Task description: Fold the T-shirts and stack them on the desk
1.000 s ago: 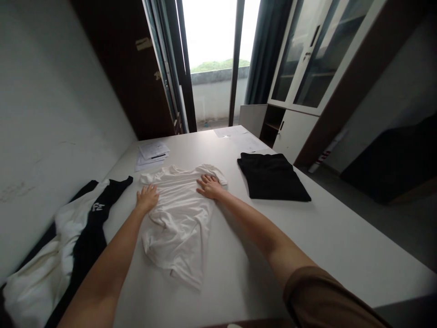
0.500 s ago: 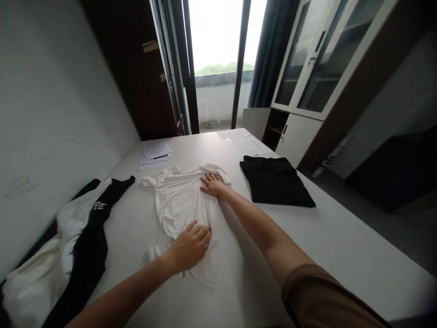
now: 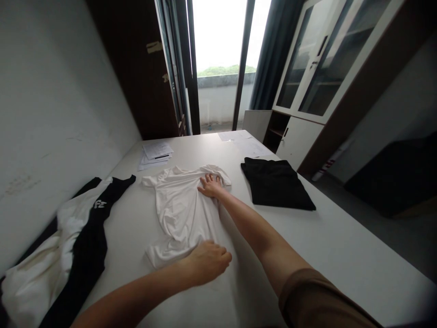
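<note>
A white T-shirt [image 3: 186, 205] lies on the white table, its sleeves toward the far side and its body wrinkled. Spread flat on its upper right part, near the sleeve, is my right hand [image 3: 210, 185], open with the fingers apart. My left hand [image 3: 210, 262] is at the shirt's near right corner, fingers curled closed on the hem; the fingertips and the gripped cloth are mostly hidden under the hand.
Folded black cloth [image 3: 276, 183] lies to the right on the table [image 3: 307, 246]. A black-and-white garment [image 3: 85, 237] is heaped against the left wall. Papers with a pen [image 3: 156, 154] lie at the back left, more sheets [image 3: 244, 142] at the far edge. A cabinet [image 3: 300, 141] stands beyond.
My left hand has moved right and nearer, its fingers going from laid on the shirt to curled. The shirt's lower edge is spread out straighter. My right hand stays almost in place.
</note>
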Motion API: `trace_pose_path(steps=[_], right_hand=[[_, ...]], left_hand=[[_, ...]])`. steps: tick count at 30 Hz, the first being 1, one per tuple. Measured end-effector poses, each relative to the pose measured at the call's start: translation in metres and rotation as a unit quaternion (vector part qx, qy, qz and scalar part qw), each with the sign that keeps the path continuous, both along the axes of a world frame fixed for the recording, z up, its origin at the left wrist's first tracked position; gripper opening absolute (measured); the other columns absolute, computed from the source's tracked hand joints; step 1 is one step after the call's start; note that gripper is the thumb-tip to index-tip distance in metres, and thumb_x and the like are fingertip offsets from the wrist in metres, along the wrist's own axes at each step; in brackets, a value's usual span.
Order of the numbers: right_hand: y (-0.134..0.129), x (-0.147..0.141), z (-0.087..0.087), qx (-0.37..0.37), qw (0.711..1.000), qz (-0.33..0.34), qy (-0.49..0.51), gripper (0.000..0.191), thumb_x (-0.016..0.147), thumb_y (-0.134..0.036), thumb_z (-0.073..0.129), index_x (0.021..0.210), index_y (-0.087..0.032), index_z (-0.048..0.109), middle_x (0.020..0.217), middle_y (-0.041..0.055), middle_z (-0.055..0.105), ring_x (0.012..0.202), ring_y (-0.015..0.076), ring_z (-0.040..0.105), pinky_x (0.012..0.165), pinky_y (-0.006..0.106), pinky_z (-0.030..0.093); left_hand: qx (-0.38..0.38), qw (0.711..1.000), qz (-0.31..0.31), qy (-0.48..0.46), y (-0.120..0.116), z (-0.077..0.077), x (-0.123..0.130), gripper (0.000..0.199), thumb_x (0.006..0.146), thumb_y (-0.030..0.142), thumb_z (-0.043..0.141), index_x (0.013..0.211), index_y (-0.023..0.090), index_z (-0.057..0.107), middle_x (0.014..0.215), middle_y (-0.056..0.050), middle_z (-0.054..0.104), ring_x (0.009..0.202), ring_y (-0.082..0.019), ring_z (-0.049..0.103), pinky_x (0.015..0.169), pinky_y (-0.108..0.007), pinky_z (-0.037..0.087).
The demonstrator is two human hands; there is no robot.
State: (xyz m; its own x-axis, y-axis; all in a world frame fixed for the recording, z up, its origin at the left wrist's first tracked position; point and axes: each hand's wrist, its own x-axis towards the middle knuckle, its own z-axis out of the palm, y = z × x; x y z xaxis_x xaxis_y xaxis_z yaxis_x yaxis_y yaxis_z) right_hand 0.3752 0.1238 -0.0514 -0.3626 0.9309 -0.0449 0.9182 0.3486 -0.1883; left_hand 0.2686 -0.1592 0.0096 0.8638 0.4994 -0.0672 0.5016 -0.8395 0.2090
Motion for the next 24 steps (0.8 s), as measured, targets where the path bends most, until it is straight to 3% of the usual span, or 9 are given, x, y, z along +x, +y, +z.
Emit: trace_pose_path(steps=[2, 5, 7, 9, 12, 14, 17, 21, 24], right_hand=[[0.002, -0.001, 0.003, -0.008, 1.0, 0.001, -0.003, 0.081, 0.094, -0.07, 0.037, 0.161, -0.025, 0.03, 0.17, 0.0162, 0.015, 0.156, 0.0392, 0.012, 0.119, 0.068, 0.008], [0.006, -0.004, 0.01, -0.025, 1.0, 0.0, -0.01, 0.081, 0.092, -0.069, 0.044, 0.16, -0.025, 0.033, 0.168, 0.0185, 0.02, 0.154, 0.0418, 0.016, 0.116, 0.072, 0.011], [0.006, -0.004, 0.012, -0.029, 1.0, 0.001, -0.009, 0.082, 0.091, -0.069, 0.046, 0.16, -0.025, 0.033, 0.168, 0.0183, 0.02, 0.154, 0.0416, 0.016, 0.116, 0.072, 0.011], [0.002, -0.002, 0.012, -0.017, 1.0, 0.005, -0.003, 0.083, 0.092, -0.071, 0.043, 0.16, -0.025, 0.032, 0.169, 0.0169, 0.019, 0.155, 0.0395, 0.014, 0.119, 0.069, 0.009], [-0.007, 0.004, 0.01, 0.022, 1.0, 0.014, 0.016, 0.078, 0.095, -0.071, 0.04, 0.158, -0.026, 0.037, 0.168, 0.0137, 0.023, 0.155, 0.0346, 0.017, 0.122, 0.062, 0.007], [-0.012, 0.008, 0.008, 0.043, 0.998, 0.017, 0.031, 0.071, 0.096, -0.069, 0.041, 0.155, -0.028, 0.042, 0.166, 0.0114, 0.03, 0.154, 0.0313, 0.022, 0.124, 0.057, 0.009], [-0.014, 0.01, 0.008, 0.062, 0.997, 0.019, 0.047, 0.065, 0.098, -0.064, 0.041, 0.151, -0.028, 0.046, 0.162, 0.0102, 0.037, 0.151, 0.0296, 0.028, 0.123, 0.056, 0.012], [-0.012, 0.008, 0.006, 0.07, 0.996, 0.017, 0.053, 0.065, 0.098, -0.064, 0.041, 0.151, -0.027, 0.047, 0.161, 0.0112, 0.039, 0.15, 0.0309, 0.029, 0.123, 0.056, 0.012], [-0.01, 0.007, 0.005, 0.066, 0.996, 0.017, 0.05, 0.065, 0.098, -0.063, 0.04, 0.152, -0.028, 0.046, 0.162, 0.0107, 0.037, 0.151, 0.0309, 0.027, 0.123, 0.056, 0.012]], left_hand=[[-0.139, 0.984, 0.054, -0.099, -0.004, 0.007, 0.008, 0.017, 0.101, 0.03, 0.048, 0.088, 0.021, 0.053, 0.081, -0.003, 0.065, 0.07, -0.019, 0.062, 0.065, -0.03, 0.044], [-0.371, 0.873, 0.135, -0.287, -0.009, 0.014, 0.02, 0.03, 0.106, 0.044, 0.034, 0.087, 0.023, 0.044, 0.07, 0.002, 0.054, 0.06, -0.015, 0.058, 0.059, -0.026, 0.044], [-0.429, 0.815, 0.16, -0.354, -0.009, 0.012, 0.023, 0.035, 0.106, 0.05, 0.029, 0.087, 0.023, 0.041, 0.069, 0.003, 0.052, 0.059, -0.014, 0.056, 0.058, -0.026, 0.044], [-0.386, 0.836, 0.175, -0.349, -0.008, 0.005, 0.02, 0.034, 0.105, 0.048, 0.034, 0.086, 0.022, 0.044, 0.071, 0.001, 0.055, 0.065, -0.015, 0.056, 0.063, -0.027, 0.044], [-0.226, 0.917, 0.204, -0.257, -0.009, -0.006, 0.005, 0.02, 0.101, 0.036, 0.047, 0.088, 0.021, 0.051, 0.082, -0.002, 0.061, 0.077, -0.017, 0.056, 0.073, -0.031, 0.044], [-0.118, 0.95, 0.21, -0.197, -0.012, -0.011, -0.01, 0.01, 0.097, 0.031, 0.054, 0.092, 0.022, 0.054, 0.092, -0.004, 0.063, 0.088, -0.021, 0.057, 0.081, -0.035, 0.044], [-0.011, 0.962, 0.228, -0.147, -0.016, -0.011, -0.036, 0.007, 0.095, 0.028, 0.057, 0.099, 0.023, 0.057, 0.102, -0.006, 0.062, 0.099, -0.025, 0.055, 0.09, -0.04, 0.045], [0.055, 0.952, 0.276, -0.12, -0.021, -0.007, -0.073, 0.015, 0.095, 0.028, 0.057, 0.108, 0.022, 0.056, 0.107, -0.008, 0.059, 0.102, -0.026, 0.055, 0.093, -0.044, 0.046], [0.049, 0.973, 0.207, -0.087, -0.028, -0.006, -0.098, 0.017, 0.094, 0.034, 0.06, 0.105, 0.022, 0.057, 0.103, -0.007, 0.06, 0.096, -0.025, 0.056, 0.088, -0.041, 0.047]])
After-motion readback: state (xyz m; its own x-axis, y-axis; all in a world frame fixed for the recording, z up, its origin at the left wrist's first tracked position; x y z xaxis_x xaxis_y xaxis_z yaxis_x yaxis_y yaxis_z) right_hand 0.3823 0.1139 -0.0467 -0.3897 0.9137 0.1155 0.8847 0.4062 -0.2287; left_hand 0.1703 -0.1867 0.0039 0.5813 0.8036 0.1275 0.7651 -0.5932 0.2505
